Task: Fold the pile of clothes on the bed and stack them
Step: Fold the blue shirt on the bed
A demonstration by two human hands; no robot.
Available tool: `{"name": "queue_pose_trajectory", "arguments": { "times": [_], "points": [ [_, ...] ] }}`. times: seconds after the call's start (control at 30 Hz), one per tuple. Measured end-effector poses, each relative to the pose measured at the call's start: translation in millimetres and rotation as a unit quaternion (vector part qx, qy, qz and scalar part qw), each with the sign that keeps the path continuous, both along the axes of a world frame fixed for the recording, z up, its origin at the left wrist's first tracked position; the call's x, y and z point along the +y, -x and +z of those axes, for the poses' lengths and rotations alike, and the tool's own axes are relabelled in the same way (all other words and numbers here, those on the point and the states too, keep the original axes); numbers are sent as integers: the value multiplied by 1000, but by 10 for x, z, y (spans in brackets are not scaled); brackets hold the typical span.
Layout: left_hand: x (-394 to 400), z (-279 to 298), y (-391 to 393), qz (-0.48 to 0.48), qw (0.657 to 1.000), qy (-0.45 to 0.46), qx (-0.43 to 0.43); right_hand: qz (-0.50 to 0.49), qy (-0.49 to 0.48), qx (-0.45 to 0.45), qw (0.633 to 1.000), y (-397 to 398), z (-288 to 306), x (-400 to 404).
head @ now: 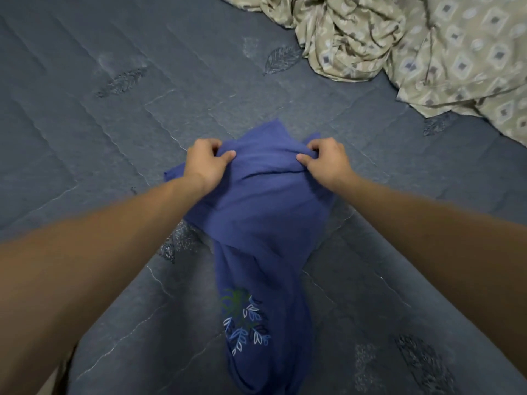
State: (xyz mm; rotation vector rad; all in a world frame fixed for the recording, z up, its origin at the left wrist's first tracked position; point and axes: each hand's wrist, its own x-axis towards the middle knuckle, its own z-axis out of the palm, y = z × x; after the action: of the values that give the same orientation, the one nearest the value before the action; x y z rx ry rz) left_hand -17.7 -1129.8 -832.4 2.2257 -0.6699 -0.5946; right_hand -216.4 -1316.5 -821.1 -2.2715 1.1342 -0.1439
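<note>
Head view: your left hand point(204, 162) and right hand point(325, 161) both grip the far edge of a dark blue soft-fabric garment point(262, 223). On each hand the fingers are curled over the bunched cloth and the thumb presses in from the near side, so each holds a fold of fabric pinched tight. The garment lies in the middle of the bed, with its far part gathered between your two hands and its near part trailing toward you in a narrow, twisted length. A printed cluster of white, light blue and green leaves point(245, 323) shows on that near part. The garment rests on the grey quilted bed cover with stitched leaf motifs point(85, 95) (the lowest end runs out of frame, so its full extent cannot be told). Well apart from the garment, at the far right of the bed, lies a crumpled beige cloth with a diamond pattern point(427, 44).
</note>
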Motion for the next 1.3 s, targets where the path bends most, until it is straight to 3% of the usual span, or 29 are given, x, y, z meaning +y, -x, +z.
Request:
{"name": "queue_pose_trajectory", "arguments": {
  "times": [0.1,0.3,0.67,0.8,1.03,1.3],
  "points": [
    [120,181,42,4,996,77,33,-5,-32,-69,997,75,221,40],
    [242,1019,144,-36,991,129,10,5,-32,-148,988,259,1076,191],
    [673,4196,569,-65,977,195,-55,47,-25,-216,975,772,4199,535],
    [1110,5094,944,-75,970,221,-65,63,9,-240,969,1157,5184,761],
    [1736,5895,1385,-85,958,258,-91,113,28,-237,965,1700,6309,1183],
    [2297,6105,1785,-57,965,248,-66,131,56,-243,959,1952,6634,1663]
  ]
}}
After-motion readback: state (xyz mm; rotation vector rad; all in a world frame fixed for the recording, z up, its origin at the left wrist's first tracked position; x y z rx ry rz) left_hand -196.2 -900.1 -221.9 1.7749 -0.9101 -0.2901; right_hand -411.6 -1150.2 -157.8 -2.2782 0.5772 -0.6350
